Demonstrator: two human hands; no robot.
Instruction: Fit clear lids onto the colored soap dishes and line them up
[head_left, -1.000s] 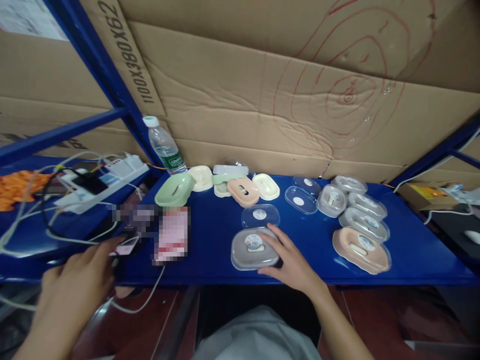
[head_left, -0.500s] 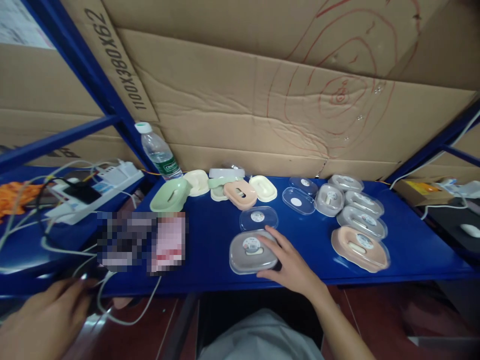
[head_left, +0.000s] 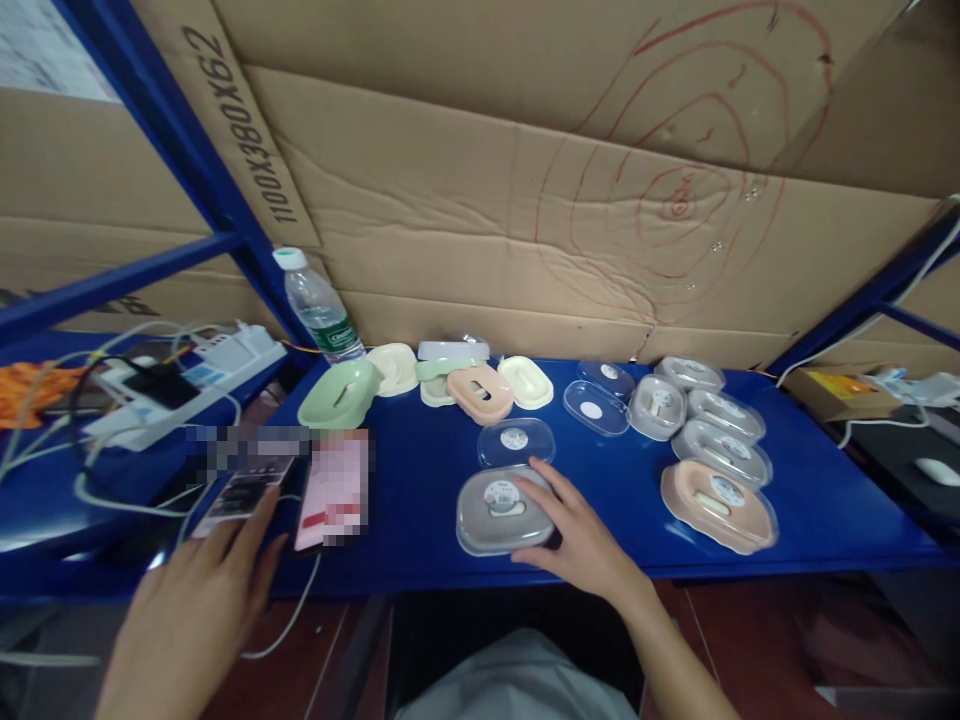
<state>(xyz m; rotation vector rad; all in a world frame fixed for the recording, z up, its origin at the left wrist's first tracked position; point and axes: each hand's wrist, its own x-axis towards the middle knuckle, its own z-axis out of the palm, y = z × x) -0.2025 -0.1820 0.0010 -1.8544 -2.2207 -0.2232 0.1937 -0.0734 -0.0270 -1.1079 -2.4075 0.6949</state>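
Gray box (head_left: 480, 520) sits flat near the front edge of the blue surface (head_left: 420, 530), about mid-width; clear cover on top, round label showing through or on it. Right hand (head_left: 581, 540) at its right end: grip spread, fingers over the cover, thumb apart from them at the near corner. Left hand (head_left: 199, 590) at the left front: grip spread, a fingertip at the dark phone (head_left: 240, 500), thumb apart; screen content partly pixelated. Pink-screen phone (head_left: 334, 485) lies just right of the dark phone, also pixelated. Clear lid (head_left: 516, 440) lies just behind the gray box; contact between the two cannot be told. Farther back, left to right: green dish (head_left: 341, 400), cream piece (head_left: 394, 372), peach piece (head_left: 480, 392) overlapping other pale parts, second cream piece (head_left: 525, 385). Water bottle (head_left: 324, 315) leans slightly behind the green dish, white cap on, partly filled. Right of centre: two clear lids (head_left: 598, 410), one behind the other, then a cluster of four covered gray boxes (head_left: 724, 450). Peach box (head_left: 716, 520), clear cover tilted on it, lies in front of the cluster. Beyond the left end: white power strip (head_left: 180, 395) among tangled cables. Beyond the right end: white mouse (head_left: 937, 472). Cardboard (head_left: 420, 200) stands behind everything, red rings drawn on its right part.
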